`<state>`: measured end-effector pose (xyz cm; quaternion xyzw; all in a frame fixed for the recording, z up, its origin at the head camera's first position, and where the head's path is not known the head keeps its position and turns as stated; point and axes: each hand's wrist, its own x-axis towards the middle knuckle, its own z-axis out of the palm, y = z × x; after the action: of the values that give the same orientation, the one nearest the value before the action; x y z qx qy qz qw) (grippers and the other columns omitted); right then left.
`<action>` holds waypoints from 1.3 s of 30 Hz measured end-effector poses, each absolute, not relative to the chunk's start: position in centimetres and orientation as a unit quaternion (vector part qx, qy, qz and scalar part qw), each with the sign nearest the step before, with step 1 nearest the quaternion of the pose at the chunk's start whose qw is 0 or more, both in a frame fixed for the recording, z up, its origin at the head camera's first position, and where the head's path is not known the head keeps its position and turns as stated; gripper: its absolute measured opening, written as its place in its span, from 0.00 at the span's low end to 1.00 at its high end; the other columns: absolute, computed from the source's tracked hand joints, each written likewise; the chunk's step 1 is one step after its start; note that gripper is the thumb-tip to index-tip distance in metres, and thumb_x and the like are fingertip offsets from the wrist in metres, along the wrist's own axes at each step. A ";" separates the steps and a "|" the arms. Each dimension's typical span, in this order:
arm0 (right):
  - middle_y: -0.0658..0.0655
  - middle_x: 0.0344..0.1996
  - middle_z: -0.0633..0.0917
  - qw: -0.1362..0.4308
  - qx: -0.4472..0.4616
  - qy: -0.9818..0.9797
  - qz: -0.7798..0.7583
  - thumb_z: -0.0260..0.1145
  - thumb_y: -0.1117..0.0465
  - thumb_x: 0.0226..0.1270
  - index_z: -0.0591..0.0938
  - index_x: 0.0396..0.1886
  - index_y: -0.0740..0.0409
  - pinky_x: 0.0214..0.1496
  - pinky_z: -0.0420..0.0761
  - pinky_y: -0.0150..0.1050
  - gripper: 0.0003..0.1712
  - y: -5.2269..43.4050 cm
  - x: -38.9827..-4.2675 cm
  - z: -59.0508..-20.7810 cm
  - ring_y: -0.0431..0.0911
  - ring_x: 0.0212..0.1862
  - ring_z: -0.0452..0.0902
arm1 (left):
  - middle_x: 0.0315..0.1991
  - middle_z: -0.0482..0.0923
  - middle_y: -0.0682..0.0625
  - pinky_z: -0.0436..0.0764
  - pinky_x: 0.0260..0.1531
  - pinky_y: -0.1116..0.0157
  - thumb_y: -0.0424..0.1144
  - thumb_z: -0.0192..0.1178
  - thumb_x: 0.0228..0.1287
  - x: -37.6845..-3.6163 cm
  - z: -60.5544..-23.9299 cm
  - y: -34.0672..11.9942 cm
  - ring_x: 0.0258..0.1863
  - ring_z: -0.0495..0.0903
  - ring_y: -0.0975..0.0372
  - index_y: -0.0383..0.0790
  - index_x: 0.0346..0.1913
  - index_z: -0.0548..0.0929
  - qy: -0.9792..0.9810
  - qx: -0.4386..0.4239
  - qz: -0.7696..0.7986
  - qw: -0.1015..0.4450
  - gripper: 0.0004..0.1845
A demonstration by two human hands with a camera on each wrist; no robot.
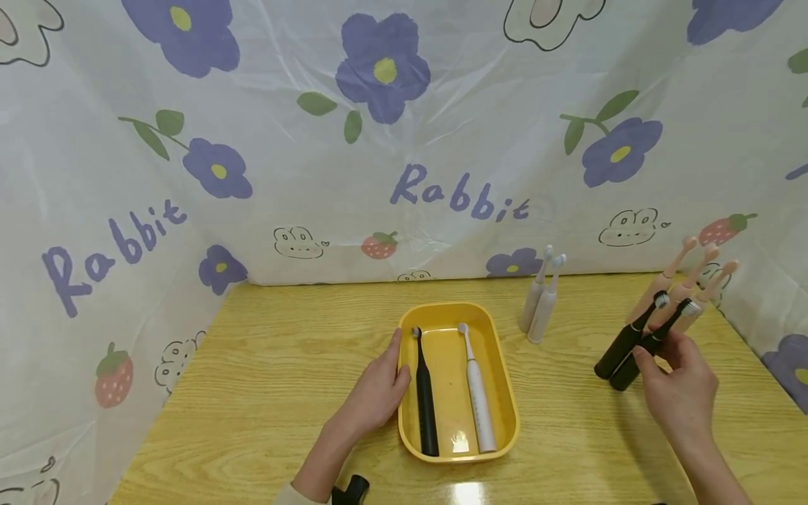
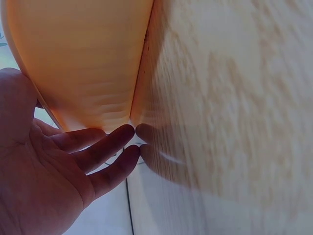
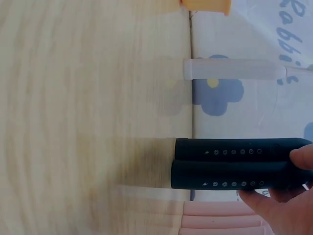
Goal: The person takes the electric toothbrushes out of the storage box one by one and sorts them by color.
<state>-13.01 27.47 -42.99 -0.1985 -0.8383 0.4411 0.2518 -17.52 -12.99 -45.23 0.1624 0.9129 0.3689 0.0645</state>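
Head view: right hand (image 1: 678,382) pinches one of two upright black toothbrushes (image 1: 631,344), could topple its neighbour or pink toothbrushes (image 1: 684,284); left hand (image 1: 379,393) flat-fingered, steadies yellow tray (image 1: 508,393).

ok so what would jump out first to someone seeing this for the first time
Probably the yellow tray mid-table, holding a black toothbrush and a white toothbrush side by side, with the left hand resting against its left rim. To the right, the right hand touches two standing black toothbrushes, with pink toothbrushes just behind them.
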 end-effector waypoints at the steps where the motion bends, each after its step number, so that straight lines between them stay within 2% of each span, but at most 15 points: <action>1: 0.45 0.45 0.81 0.252 -0.197 -0.839 0.441 0.68 0.68 0.68 0.80 0.60 0.66 0.41 0.71 0.14 0.21 27.4 -13.0 -43.0 0.18 0.41 0.70 | 0.71 0.69 0.34 0.78 0.52 0.55 0.37 0.46 0.81 -17.5 -45.3 -13.0 0.42 0.81 0.59 0.28 0.81 0.46 0.913 0.162 0.369 0.063 0.35; 6: 0.50 0.47 0.81 0.249 -0.188 -0.843 0.438 0.67 0.68 0.69 0.79 0.62 0.66 0.42 0.71 0.14 0.22 27.2 -12.8 -43.4 0.17 0.41 0.69 | 0.72 0.67 0.34 0.77 0.56 0.53 0.36 0.47 0.81 -17.4 -45.3 -12.9 0.50 0.80 0.56 0.27 0.81 0.47 0.914 0.162 0.367 0.055 0.35; 13: 0.50 0.46 0.81 0.255 -0.185 -0.837 0.448 0.67 0.69 0.68 0.78 0.60 0.68 0.42 0.71 0.14 0.22 27.1 -12.6 -43.6 0.16 0.41 0.69 | 0.72 0.67 0.34 0.77 0.56 0.52 0.35 0.47 0.80 -17.2 -45.3 -12.9 0.48 0.80 0.56 0.27 0.81 0.48 0.915 0.159 0.368 0.053 0.35; 19: 0.43 0.45 0.79 0.250 -0.193 -0.825 0.468 0.67 0.68 0.68 0.77 0.61 0.65 0.46 0.73 0.16 0.22 27.2 -12.7 -43.8 0.21 0.44 0.72 | 0.72 0.66 0.33 0.76 0.57 0.51 0.35 0.47 0.80 -17.1 -45.5 -12.9 0.51 0.80 0.54 0.28 0.81 0.48 0.914 0.158 0.369 0.051 0.34; 24: 0.44 0.49 0.77 0.249 -0.203 -0.818 0.477 0.67 0.65 0.70 0.74 0.65 0.64 0.53 0.73 0.20 0.26 27.0 -12.6 -43.7 0.29 0.51 0.74 | 0.72 0.67 0.34 0.76 0.57 0.52 0.36 0.47 0.80 -17.0 -45.5 -12.9 0.51 0.80 0.55 0.28 0.81 0.48 0.916 0.156 0.367 0.048 0.35; 27: 0.43 0.53 0.74 0.289 -0.200 -0.806 0.476 0.67 0.64 0.69 0.73 0.68 0.62 0.58 0.72 0.24 0.28 26.8 -12.3 -43.2 0.36 0.58 0.72 | 0.69 0.70 0.33 0.78 0.53 0.54 0.36 0.47 0.80 -17.0 -45.6 -12.9 0.43 0.81 0.58 0.28 0.81 0.47 0.915 0.157 0.367 0.050 0.35; 30: 0.38 0.54 0.72 0.371 -0.168 -0.779 0.476 0.68 0.67 0.67 0.74 0.66 0.62 0.60 0.72 0.27 0.28 26.5 -12.0 -42.5 0.39 0.60 0.70 | 0.68 0.72 0.34 0.78 0.49 0.55 0.37 0.46 0.81 -17.0 -45.6 -12.9 0.37 0.80 0.61 0.28 0.81 0.46 0.914 0.158 0.370 0.054 0.35; 34: 0.37 0.54 0.71 0.472 -0.104 -0.743 0.463 0.64 0.73 0.64 0.76 0.61 0.69 0.60 0.72 0.29 0.24 26.0 -11.7 -41.5 0.36 0.60 0.70 | 0.72 0.67 0.34 0.77 0.53 0.54 0.37 0.46 0.81 -16.9 -45.7 -12.9 0.44 0.80 0.58 0.29 0.81 0.46 0.914 0.156 0.371 0.053 0.35; 39: 0.39 0.53 0.69 0.532 -0.066 -0.715 0.449 0.61 0.72 0.65 0.75 0.57 0.73 0.62 0.69 0.32 0.20 25.1 -11.3 -40.3 0.37 0.58 0.69 | 0.73 0.66 0.34 0.77 0.55 0.53 0.37 0.46 0.80 -16.8 -45.9 -12.7 0.49 0.80 0.57 0.30 0.82 0.46 0.913 0.156 0.372 0.052 0.35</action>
<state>-11.26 25.15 -40.34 -0.0660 -0.7149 0.4491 0.5318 -16.81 -12.73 -45.86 0.1564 0.9133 0.3724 0.0521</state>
